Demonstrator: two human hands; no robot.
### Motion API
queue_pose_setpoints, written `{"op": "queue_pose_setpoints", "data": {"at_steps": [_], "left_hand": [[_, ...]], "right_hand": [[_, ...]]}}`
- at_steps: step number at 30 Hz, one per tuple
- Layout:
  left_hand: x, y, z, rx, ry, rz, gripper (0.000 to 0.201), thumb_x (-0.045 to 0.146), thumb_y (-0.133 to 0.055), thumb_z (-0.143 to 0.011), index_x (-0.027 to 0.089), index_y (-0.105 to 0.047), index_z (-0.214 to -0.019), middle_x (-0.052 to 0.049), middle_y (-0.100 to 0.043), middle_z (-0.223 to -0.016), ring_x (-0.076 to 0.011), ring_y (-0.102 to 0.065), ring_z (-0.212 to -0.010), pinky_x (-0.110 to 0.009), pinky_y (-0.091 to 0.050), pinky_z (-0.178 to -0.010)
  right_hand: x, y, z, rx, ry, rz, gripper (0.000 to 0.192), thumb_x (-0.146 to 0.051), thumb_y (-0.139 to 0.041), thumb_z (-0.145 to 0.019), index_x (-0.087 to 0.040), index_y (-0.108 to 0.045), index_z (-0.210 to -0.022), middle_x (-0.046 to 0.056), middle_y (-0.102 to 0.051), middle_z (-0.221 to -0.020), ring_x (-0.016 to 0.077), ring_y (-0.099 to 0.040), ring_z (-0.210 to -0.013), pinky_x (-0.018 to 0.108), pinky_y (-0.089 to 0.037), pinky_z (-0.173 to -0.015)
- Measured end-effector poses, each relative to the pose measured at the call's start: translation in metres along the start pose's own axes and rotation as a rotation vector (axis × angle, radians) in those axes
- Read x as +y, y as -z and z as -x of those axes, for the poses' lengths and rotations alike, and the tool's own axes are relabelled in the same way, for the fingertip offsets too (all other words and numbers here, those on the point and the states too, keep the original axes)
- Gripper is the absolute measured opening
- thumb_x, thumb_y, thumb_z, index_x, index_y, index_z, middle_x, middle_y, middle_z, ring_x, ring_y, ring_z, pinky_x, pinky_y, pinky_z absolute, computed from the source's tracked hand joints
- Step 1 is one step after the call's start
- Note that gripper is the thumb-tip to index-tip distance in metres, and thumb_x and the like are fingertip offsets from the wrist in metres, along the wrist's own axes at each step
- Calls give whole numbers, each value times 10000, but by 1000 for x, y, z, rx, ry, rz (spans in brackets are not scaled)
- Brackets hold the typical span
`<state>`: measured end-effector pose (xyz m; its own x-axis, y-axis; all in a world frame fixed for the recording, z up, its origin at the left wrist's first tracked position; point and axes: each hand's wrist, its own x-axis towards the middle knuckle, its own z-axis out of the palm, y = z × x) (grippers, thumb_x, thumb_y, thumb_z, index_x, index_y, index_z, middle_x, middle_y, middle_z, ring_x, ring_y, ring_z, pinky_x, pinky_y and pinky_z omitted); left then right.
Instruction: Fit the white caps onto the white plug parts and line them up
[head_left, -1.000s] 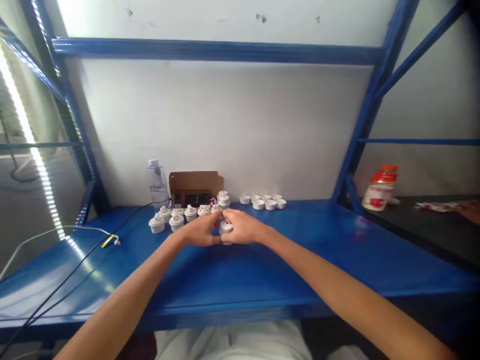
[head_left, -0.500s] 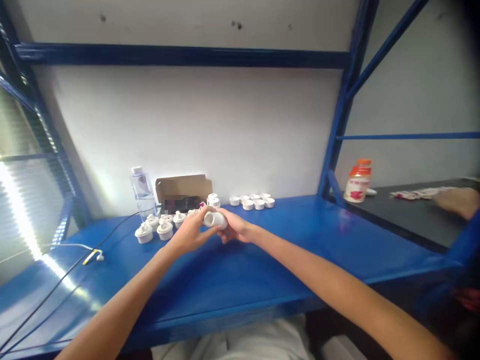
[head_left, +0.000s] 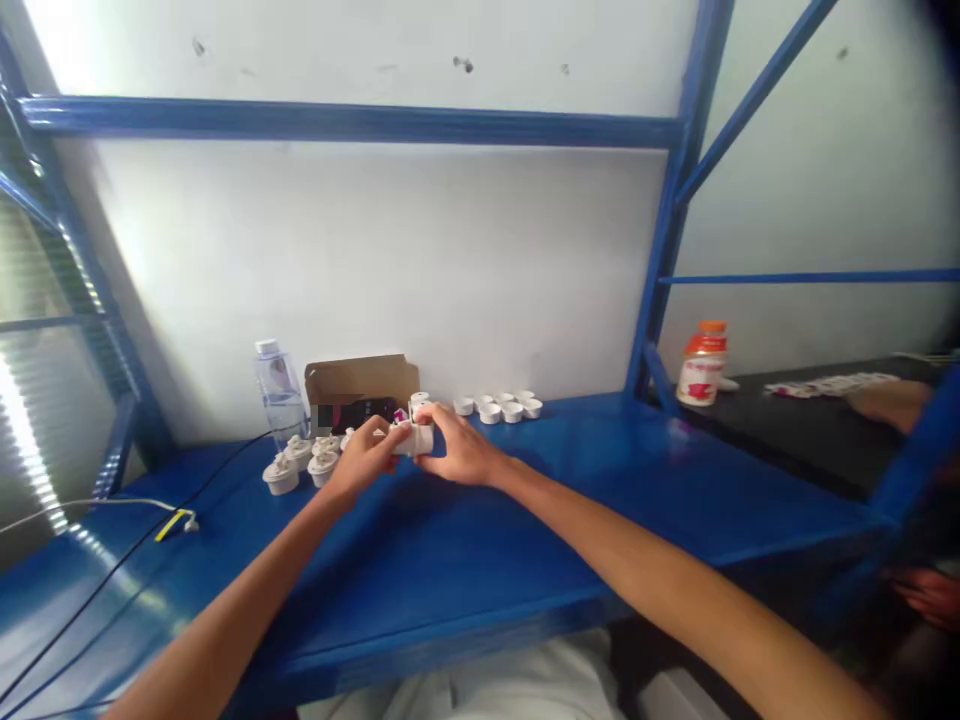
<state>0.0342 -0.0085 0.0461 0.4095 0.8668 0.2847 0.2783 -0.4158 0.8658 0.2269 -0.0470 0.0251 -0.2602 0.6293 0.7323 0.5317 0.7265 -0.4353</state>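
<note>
Head view: both hands (head_left: 416,455) clamped on one white part (head_left: 415,439), five white cups (head_left: 499,406) behind.

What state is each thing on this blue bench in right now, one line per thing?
white plastic part: lifted off the bench, held between both hands.
left hand: closed on the part.
right hand: closed on the part.
water bottle: upright, capped.
cardboard box: open, flap up.
white caps: clustered on the bench.
orange-lidded bottle: upright, closed.
</note>
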Motion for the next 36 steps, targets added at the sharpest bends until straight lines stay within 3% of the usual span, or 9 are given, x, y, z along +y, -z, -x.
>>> {"op": "queue_pose_setpoints", "data": {"at_steps": [4, 8, 13, 18, 23, 26, 30, 34, 36], "left_hand": [[2, 0, 3, -32, 23, 4, 488, 657, -646, -760, 196, -498, -820, 12, -621, -616, -157, -607, -576, -255, -458, -568], [3, 0, 4, -85, 24, -38, 497, 683, -579, -799, 197, -487, -751, 33, -535, -494, -140, -539, -464, -252, -420, -512], [0, 6, -1, -135, 69, -42, 421, 597, -624, -793, 198, -499, -845, -5, -650, -700, -171, -636, -630, -281, -496, -615], [-11, 11, -2, -146, 53, -160, 371, 383, -684, -718, 219, -468, -971, 7, -624, -866, -171, -617, -756, -274, -483, -657], [-13, 15, -1, -279, 52, -236, 498, 278, -683, -660, 232, -488, -1117, 1, -617, -922, -191, -603, -838, -299, -477, -738], [-9, 15, 0, -336, 44, -240, 481, 295, -686, -657, 209, -544, -1108, -29, -631, -955, -219, -608, -885, -324, -479, -777], [-7, 11, 1, -321, 7, -282, 481, 305, -710, -643, 194, -570, -1090, -41, -636, -972, -224, -607, -889, -323, -474, -773], [-11, 7, 2, -320, -86, -395, 433, 340, -722, -649, 186, -574, -1025, -41, -639, -922, -225, -605, -855, -312, -455, -732], [-12, 7, 1, -301, -127, -451, 409, 372, -704, -673, 191, -560, -1010, -41, -642, -921, -220, -602, -831, -305, -441, -706]], "right_hand": [[0, 0, 1, -67, 21, 190, 582, -150, -724, -693, -225, -523, -1233, 76, -551, -1187, 242, -578, -1058, 361, -477, -915], [9, -1, 3, -116, -26, 329, 434, -100, -686, -704, -213, -594, -1113, 61, -547, -1102, 208, -573, -942, 322, -462, -841], [36, 4, 8, -115, -331, 379, 344, -306, -724, -770, -217, -585, -1071, 45, -593, -1062, 202, -588, -928, 299, -431, -788], [62, 15, 12, -148, -571, 473, 423, -382, -715, -774, -214, -561, -1131, 75, -645, -1053, 243, -611, -957, 300, -413, -751], [72, 28, 13, -66, -566, 556, 482, -322, -732, -725, -215, -532, -1150, 98, -576, -1206, 242, -583, -1031, 301, -424, -795], [77, 32, 13, 0, -554, 550, 432, -276, -726, -704, -209, -519, -1077, 80, -553, -1167, 201, -587, -928, 286, -431, -757], [83, 31, 11, 74, -538, 517, 325, -242, -707, -693, -198, -524, -959, 43, -587, -1017, 174, -574, -835, 271, -423, -715], [85, 27, 10, -77, -522, 429, 115, -254, -667, -742, -202, -565, -754, 0, -626, -750, 165, -587, -733, 256, -400, -647], [85, 24, 11, -140, -517, 394, 103, -257, -666, -753, -200, -590, -713, 1, -649, -719, 158, -602, -705, 251, -407, -639]]}}
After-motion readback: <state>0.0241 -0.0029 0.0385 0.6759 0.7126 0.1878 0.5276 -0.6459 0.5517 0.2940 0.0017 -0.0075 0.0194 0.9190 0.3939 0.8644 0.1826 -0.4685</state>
